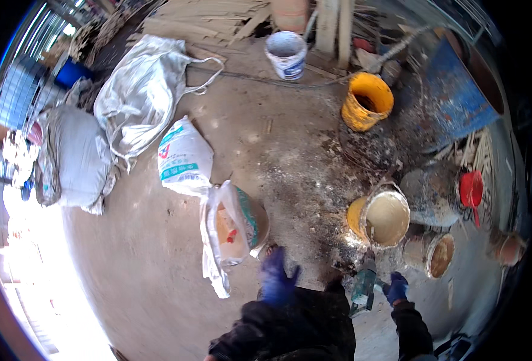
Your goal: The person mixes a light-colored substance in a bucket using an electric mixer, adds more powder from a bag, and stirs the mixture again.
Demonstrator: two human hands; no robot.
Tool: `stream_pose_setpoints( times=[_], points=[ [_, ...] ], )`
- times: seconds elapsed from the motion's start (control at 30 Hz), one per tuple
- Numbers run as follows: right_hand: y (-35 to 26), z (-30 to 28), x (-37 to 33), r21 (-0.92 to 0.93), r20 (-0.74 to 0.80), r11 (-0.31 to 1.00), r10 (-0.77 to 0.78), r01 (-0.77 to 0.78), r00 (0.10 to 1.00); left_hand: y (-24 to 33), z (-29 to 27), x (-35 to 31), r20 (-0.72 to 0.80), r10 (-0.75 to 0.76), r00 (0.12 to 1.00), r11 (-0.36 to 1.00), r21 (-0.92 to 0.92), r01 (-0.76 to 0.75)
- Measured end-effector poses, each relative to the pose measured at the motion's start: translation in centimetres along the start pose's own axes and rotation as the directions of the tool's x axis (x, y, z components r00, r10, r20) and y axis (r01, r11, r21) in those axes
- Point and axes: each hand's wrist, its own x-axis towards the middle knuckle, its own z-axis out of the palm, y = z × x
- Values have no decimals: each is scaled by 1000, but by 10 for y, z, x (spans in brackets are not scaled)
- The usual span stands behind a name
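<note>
My left hand (278,280), in a blue glove and a little blurred, is held out with thumb and fingers apart, holding nothing. Just beyond it is an open white plastic sack (208,265) with a pale content and a small red thing inside, beside a round tub (257,218). My right hand (396,288), gloved in blue too, is closed at the side handle of a green power tool (363,286). The tool's front end points to the yellow bucket (356,218), which holds a cream-coloured thick mix (387,219).
A full white printed sack (184,157) lies beyond the open one. Large woven bags (76,156) stand at left. A stained bucket (419,253), grey drum (431,195), red dipper (471,189), orange-yellow bucket (362,122) and blue drum (458,99) line the right. A white bucket (285,55) stands far back.
</note>
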Motion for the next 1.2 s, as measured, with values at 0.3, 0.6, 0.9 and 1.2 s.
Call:
stream_pose_setpoints(
  times=[0.3, 0.6, 0.9, 1.2],
  points=[
    [-458, 67, 117, 656, 57, 662, -522, 362, 851, -213, -85, 3, -127, -641, 757, 743, 144, 653],
    [-540, 315, 200, 158, 587, 982, -11, -102, 809, -254, -158, 37, -221, -634, 741, 774, -187, 605],
    [-502, 339, 193, -11, 543, 819, -477, 574, 691, -259, -167, 50, -212, -659, 721, 739, -357, 571],
    [-472, 325, 209, -266, 342, 805, -436, 531, 832, -250, -163, 56, -122, -683, 720, 679, -469, 564]
  ],
)
